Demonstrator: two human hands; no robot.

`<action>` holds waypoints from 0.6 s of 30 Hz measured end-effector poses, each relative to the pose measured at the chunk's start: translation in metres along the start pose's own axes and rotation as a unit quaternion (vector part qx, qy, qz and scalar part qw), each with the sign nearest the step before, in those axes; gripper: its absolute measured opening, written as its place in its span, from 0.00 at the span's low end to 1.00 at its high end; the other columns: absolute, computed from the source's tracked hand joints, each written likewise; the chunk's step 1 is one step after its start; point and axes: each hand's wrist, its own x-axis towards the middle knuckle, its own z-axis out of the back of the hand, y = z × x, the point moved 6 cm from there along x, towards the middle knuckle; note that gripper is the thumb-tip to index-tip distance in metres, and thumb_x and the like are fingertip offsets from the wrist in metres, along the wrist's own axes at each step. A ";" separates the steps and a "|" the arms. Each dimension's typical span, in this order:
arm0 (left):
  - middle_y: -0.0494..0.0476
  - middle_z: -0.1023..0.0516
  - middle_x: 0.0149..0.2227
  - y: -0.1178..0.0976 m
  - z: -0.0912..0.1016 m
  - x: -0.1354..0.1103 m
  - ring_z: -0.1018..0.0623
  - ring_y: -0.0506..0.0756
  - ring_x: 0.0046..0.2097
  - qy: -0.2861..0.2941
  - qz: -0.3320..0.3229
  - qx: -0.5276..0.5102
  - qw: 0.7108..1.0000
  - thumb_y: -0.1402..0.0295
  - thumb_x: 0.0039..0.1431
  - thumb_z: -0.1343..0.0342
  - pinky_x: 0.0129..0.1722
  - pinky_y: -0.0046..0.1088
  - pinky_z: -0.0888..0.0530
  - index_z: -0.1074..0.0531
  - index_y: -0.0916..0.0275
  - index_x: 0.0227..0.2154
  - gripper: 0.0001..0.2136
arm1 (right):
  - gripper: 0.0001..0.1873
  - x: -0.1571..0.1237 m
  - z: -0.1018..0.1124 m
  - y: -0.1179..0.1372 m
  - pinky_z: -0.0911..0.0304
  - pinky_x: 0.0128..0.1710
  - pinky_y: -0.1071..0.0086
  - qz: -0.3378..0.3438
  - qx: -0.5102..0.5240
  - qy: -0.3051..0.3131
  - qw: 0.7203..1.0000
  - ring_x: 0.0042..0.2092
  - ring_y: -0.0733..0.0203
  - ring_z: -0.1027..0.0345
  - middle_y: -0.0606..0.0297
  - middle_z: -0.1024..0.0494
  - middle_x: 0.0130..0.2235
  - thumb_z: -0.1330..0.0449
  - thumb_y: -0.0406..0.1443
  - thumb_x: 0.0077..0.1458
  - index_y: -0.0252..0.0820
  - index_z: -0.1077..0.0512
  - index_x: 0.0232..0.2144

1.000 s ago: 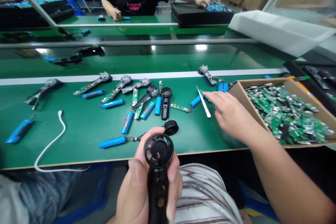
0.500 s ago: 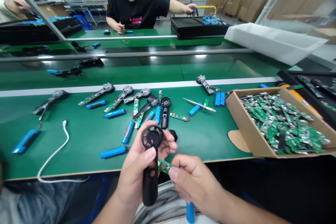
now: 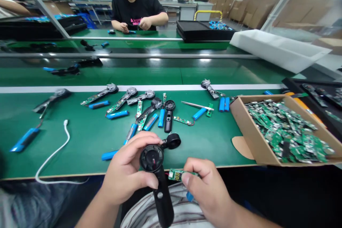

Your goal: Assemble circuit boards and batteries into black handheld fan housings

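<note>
My left hand (image 3: 133,169) is closed around a black handheld fan housing (image 3: 162,196), its round head up and its handle slanting down to the right. A black ring-shaped part (image 3: 174,141) juts out beyond the fan's head. Between thumb and fingers, my right hand (image 3: 205,181) pinches a small green circuit board (image 3: 175,175) with a two-digit display. Red wire shows at the board's left end, beside the fan handle. Below my right hand pokes out part of a blue battery (image 3: 189,196), mostly hidden by the fingers.
Several opened fan shells with boards and blue batteries (image 3: 117,114) lie across the green table (image 3: 88,142). Tweezers (image 3: 196,105) rest near the middle. A cardboard box (image 3: 247,128) of circuit boards stands right, a white cable (image 3: 53,153) left. A co-worker (image 3: 136,10) sits opposite.
The fan housing has tilted, its handle swinging right, and my left hand has shifted left. My right hand has turned the board nearly level. The co-worker's outstretched arm has drawn back from the black tray.
</note>
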 end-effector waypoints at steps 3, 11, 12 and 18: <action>0.61 0.18 0.43 -0.010 0.004 0.000 0.21 0.66 0.48 0.018 -0.061 0.049 0.997 0.43 0.41 0.29 0.54 0.42 0.26 0.17 0.51 0.45 0.28 | 0.16 -0.002 0.000 0.004 0.49 0.24 0.70 0.017 -0.036 -0.006 0.999 0.22 0.65 0.48 0.73 0.45 0.16 0.49 0.44 0.49 0.45 0.43 0.16; 0.61 0.16 0.44 -0.017 0.003 -0.003 0.23 0.69 0.53 0.017 -0.098 0.094 0.991 0.42 0.42 0.30 0.60 0.49 0.34 0.18 0.49 0.47 0.29 | 0.16 -0.010 0.004 -0.006 0.46 0.23 0.71 0.051 -0.070 -0.003 0.996 0.20 0.65 0.44 0.71 0.37 0.15 0.47 0.43 0.53 0.45 0.40 0.17; 0.61 0.16 0.44 -0.018 0.002 -0.003 0.23 0.69 0.52 0.017 -0.101 0.092 0.990 0.42 0.41 0.30 0.60 0.49 0.34 0.18 0.49 0.47 0.30 | 0.16 -0.011 0.005 -0.006 0.45 0.24 0.71 0.059 -0.077 -0.008 0.995 0.20 0.64 0.42 0.71 0.35 0.15 0.47 0.42 0.53 0.44 0.39 0.16; 0.61 0.15 0.42 -0.021 0.001 -0.003 0.22 0.69 0.50 0.004 -0.096 0.076 0.992 0.43 0.39 0.29 0.60 0.52 0.33 0.17 0.50 0.46 0.30 | 0.17 -0.013 0.007 -0.002 0.44 0.23 0.72 0.102 -0.091 -0.027 0.990 0.20 0.65 0.41 0.71 0.35 0.15 0.47 0.40 0.54 0.43 0.37 0.16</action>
